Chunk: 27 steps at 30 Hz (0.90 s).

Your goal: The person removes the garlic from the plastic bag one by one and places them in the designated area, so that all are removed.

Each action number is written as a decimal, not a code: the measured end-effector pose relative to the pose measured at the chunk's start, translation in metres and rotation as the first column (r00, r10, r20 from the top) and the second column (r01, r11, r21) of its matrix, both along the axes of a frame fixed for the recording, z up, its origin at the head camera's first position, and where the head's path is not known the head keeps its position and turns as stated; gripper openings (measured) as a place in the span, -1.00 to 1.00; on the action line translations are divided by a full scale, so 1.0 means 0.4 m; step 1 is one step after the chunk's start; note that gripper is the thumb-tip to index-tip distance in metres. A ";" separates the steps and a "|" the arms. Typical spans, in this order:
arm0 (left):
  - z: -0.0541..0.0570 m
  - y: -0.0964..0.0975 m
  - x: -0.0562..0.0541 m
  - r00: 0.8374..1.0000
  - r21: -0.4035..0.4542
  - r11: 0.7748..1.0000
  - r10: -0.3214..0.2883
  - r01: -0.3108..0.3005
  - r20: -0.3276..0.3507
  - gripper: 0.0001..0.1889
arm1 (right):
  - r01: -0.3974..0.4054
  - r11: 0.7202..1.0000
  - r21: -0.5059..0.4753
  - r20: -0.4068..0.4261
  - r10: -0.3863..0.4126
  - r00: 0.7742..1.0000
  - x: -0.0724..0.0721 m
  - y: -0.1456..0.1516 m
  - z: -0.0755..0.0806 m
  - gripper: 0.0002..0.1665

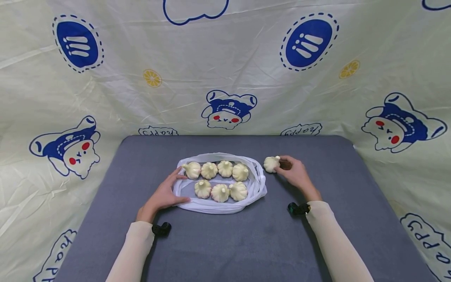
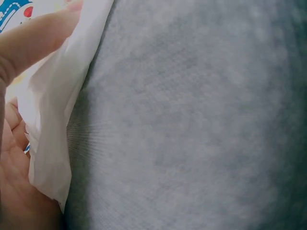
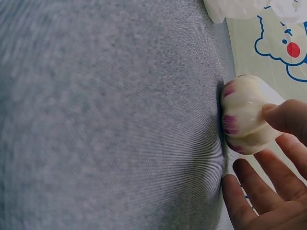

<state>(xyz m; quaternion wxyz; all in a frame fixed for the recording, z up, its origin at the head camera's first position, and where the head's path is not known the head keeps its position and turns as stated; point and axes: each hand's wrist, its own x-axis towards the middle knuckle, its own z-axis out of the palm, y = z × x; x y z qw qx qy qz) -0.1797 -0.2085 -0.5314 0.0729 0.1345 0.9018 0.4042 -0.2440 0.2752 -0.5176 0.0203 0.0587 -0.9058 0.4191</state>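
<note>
A white plastic bag (image 1: 260,184) lies with its mouth spread upward and its rim rolled into an oval. Inside are several garlic bulbs (image 1: 220,192) in two rows, stems mostly up. My left hand (image 1: 165,194) holds the bag's left rim, thumb at the front and fingers toward the back. In the left wrist view the white plastic (image 2: 50,139) lies against that hand. To the right of the bag, my right hand (image 1: 294,172) pinches another garlic bulb (image 1: 271,164) between thumb and fingers. This bulb (image 3: 247,115) shows purple streaks and sits at the tabletop.
A grey cloth-covered table (image 1: 229,246) lies under everything. Behind and around it hangs a pale curtain (image 1: 239,58) with blue cartoon prints. A black wrist camera (image 1: 161,229) is strapped to the left wrist, and another black camera (image 1: 297,209) to the right.
</note>
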 end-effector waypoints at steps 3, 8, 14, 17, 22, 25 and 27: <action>0.001 -0.002 0.000 1.000 -0.014 1.000 -0.002 0.002 0.004 -0.23 | -0.003 1.000 0.000 0.020 0.003 1.000 0.000 0.001 0.001 -0.43; 0.005 -0.002 0.002 1.000 -0.013 1.000 0.004 -0.004 0.028 -0.21 | -0.016 1.000 -0.004 0.044 0.016 0.999 0.000 0.002 0.005 -0.40; 0.009 0.000 0.002 0.999 -0.010 1.000 0.013 -0.012 0.052 -0.20 | -0.027 1.000 -0.004 0.039 0.028 0.999 0.001 0.002 0.006 -0.39; 0.008 -0.003 0.002 0.999 -0.013 1.000 0.008 -0.008 0.047 -0.19 | -0.027 1.000 -0.001 0.041 0.027 0.999 -0.002 0.002 0.006 -0.39; 0.003 -0.004 0.000 0.999 -0.019 1.000 0.006 -0.005 0.047 -0.18 | -0.025 1.000 0.002 0.044 0.025 0.999 -0.006 0.002 0.004 -0.39; 0.001 -0.003 -0.001 0.999 -0.020 1.000 0.004 -0.003 0.048 -0.17 | -0.025 1.000 -0.008 0.039 0.025 0.999 -0.010 0.000 0.002 -0.40; 0.000 -0.002 0.000 0.999 -0.016 1.000 0.000 0.000 0.046 -0.17 | -0.025 1.000 -0.013 0.037 0.026 0.999 -0.013 -0.001 0.000 -0.40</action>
